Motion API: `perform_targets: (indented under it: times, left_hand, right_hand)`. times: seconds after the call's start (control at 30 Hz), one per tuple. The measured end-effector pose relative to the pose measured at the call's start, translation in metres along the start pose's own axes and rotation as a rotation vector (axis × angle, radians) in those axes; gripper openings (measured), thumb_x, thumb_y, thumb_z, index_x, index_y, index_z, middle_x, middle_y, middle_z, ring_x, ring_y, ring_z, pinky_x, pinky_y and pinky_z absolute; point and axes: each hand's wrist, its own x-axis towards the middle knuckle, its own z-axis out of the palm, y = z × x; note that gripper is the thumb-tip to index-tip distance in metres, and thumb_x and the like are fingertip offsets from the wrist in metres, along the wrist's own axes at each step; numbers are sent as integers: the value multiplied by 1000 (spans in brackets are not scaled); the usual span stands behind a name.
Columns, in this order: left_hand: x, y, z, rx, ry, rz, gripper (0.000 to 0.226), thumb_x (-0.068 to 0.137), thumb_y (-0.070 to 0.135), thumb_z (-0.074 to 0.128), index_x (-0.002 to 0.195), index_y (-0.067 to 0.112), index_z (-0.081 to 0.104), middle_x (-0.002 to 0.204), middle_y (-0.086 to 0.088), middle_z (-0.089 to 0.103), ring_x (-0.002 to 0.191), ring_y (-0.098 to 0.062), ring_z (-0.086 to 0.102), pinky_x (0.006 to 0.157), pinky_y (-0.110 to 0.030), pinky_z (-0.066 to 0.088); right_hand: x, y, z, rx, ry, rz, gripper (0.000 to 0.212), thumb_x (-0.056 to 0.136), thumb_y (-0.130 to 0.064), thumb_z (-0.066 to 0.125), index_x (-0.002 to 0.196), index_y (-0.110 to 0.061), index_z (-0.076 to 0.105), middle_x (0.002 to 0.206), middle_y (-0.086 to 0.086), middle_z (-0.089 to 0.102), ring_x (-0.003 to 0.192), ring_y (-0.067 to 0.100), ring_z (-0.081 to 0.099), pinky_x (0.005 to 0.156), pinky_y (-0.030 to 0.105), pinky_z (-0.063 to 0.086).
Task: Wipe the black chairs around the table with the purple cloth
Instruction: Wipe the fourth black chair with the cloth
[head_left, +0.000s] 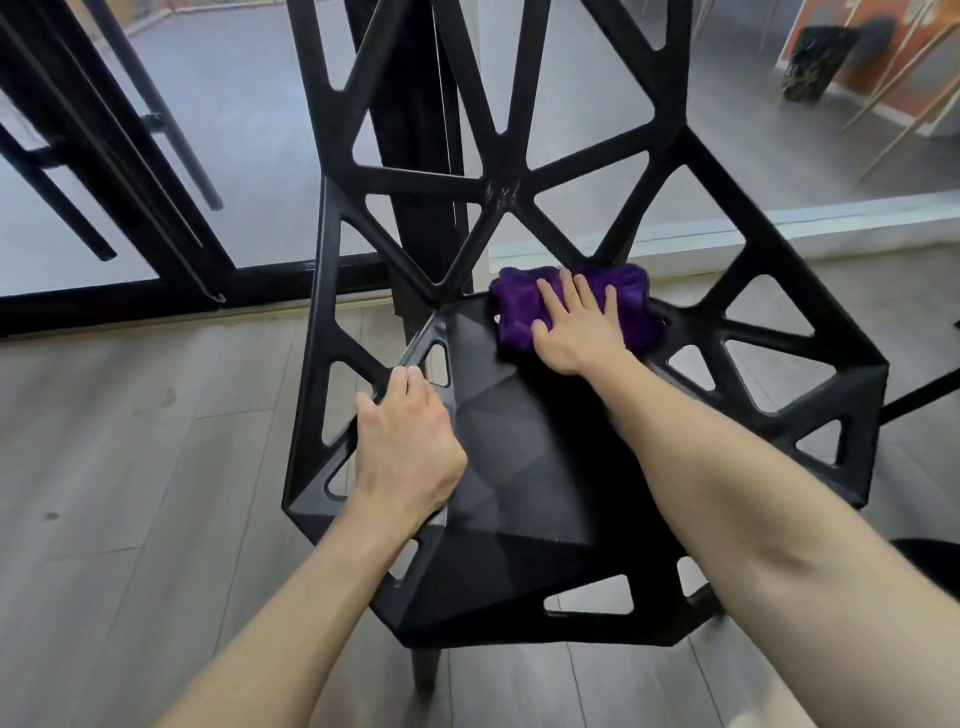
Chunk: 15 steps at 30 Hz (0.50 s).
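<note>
At the rear of the black chair seat, my right hand presses flat on the purple cloth, mid-wipe; my left hand grips the side frame; next, I judge, sweep forward.

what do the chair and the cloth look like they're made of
The black chair: probably moulded plastic or coated metal, matte with a fine grain, faceted seat, triangular cut-outs. The purple cloth: likely microfibre, soft fuzzy pile, bunched under the right hand.
</note>
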Motion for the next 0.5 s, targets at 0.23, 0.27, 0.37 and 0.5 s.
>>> perform_targets:
  times: [0.23, 0.27, 0.37, 0.5]
  left_hand:
    - [0, 2, -6, -3, -32, -10, 54, 84, 20, 25, 118, 8, 66, 116, -6, 56, 110, -27, 46, 84, -47, 46]
    - [0, 2, -6, 0, -38, -7, 52, 85, 20, 27, 118, 8, 66, 117, -6, 56, 111, -27, 45, 85, -47, 46]
    - [1, 0, -5, -10, -41, -9, 48, 88, 21, 33, 119, 8, 66, 117, -7, 56, 112, -27, 45, 86, -49, 46]
    - [1, -2, -3, -29, -35, -13, 50, 88, 23, 35, 125, 7, 64, 122, -6, 57, 115, -27, 45, 85, -46, 42]
  right_hand:
    - [-120, 31, -1, 14, -79, -65, 69, 105, -53, 20, 171, -37, 14, 181, -1, 0, 166, 16, -4, 133, 53, -3]
    - [-144, 33, -1, 6, -81, -71, 70, 104, -55, 19, 171, -37, 15, 181, -1, 1, 166, 16, -3, 133, 52, -2]
    - [-204, 33, -10, -4, -119, -80, 69, 105, -63, 17, 171, -40, 14, 181, -3, 2, 166, 15, -3, 134, 52, -1]
    - [-216, 24, -15, 39, -127, -47, 95, 88, -88, -3, 170, -44, 14, 181, -5, 0, 166, 14, -5, 133, 52, -4]
